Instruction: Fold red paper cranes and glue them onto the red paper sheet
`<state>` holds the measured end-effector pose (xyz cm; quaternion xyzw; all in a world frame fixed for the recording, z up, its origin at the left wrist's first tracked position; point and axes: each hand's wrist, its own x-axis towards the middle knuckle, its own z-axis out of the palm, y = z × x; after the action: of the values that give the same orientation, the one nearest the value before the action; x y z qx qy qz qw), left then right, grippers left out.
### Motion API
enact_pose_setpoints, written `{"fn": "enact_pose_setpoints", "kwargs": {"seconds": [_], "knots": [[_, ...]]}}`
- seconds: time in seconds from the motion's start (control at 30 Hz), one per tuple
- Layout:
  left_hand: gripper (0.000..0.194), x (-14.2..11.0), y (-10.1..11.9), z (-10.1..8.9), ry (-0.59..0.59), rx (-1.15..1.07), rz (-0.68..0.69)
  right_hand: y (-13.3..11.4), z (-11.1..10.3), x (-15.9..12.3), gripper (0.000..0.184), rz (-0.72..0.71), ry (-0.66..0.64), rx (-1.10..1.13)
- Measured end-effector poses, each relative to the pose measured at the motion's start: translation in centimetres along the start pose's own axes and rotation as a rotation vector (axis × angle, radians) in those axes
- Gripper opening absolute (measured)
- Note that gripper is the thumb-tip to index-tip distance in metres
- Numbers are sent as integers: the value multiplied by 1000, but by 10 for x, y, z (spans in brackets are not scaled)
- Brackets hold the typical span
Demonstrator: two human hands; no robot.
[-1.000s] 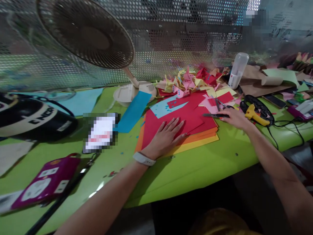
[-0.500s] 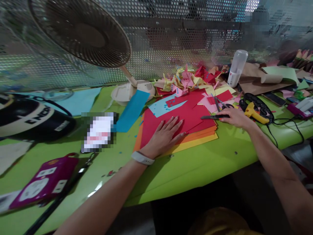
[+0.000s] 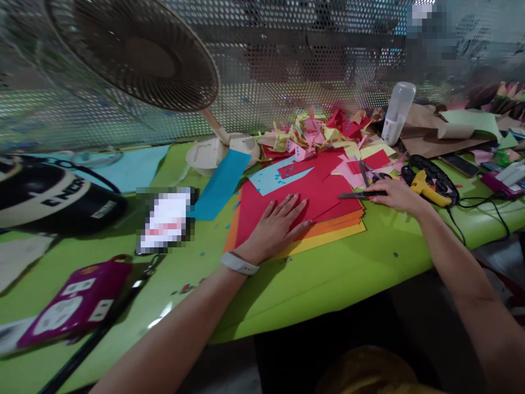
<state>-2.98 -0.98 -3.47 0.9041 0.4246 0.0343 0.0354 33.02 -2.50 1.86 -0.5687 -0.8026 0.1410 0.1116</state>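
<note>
- The left hand point(image 3: 276, 230) lies flat, its fingers spread and gripping nothing, on the red rectangular paper sheets point(image 3: 328, 186).
- Those sheets sit mid-tabletop point(image 3: 348, 273), on top of orange paper sheets point(image 3: 344, 223) and a yellow paper sheet point(image 3: 328, 238) — their edges show along the near side.
- The right hand point(image 3: 396, 197) has its fingers closed around a slim dark-bladed tool with a black handle point(image 3: 356, 194); the blade points left, over the right part of the red sheets.
- A pale-blue paper piece point(image 3: 266, 180), dotted with small blue bits, lies on the far left of the red sheets.
- Behind the stack is a heap of folded pink, yellow and red paper shapes point(image 3: 315, 134).
- A yellow plastic tool point(image 3: 429, 189) lies beyond the right hand.
</note>
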Motion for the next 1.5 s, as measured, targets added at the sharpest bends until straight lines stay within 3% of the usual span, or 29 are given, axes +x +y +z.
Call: {"fn": "enact_pose_setpoints", "kwargs": {"seconds": [0.3, 0.53, 0.67, 0.77, 0.93, 1.5], "knots": [[76, -1, 0, -2, -1, -9, 6, 1, 3, 1, 35, -8, -10, 25], [77, -1, -3, 2, 7, -4, 23, 1, 9, 3, 33, -104, 31, 47], [71, -2, 0, 0, 43, 12, 20, 3, 15, 7, 32, -174, 47, 54], [59, -1, 5, -5, 80, 7, 103, 4, 19, 10, 34, -188, 51, 61], [60, 3, 7, -7, -25, -94, 300, 7, 23, 13, 35, -188, 48, 66], [69, 2, 10, -13, -77, -92, 278, 11, 26, 18, 34, -201, -1, 94]]}}
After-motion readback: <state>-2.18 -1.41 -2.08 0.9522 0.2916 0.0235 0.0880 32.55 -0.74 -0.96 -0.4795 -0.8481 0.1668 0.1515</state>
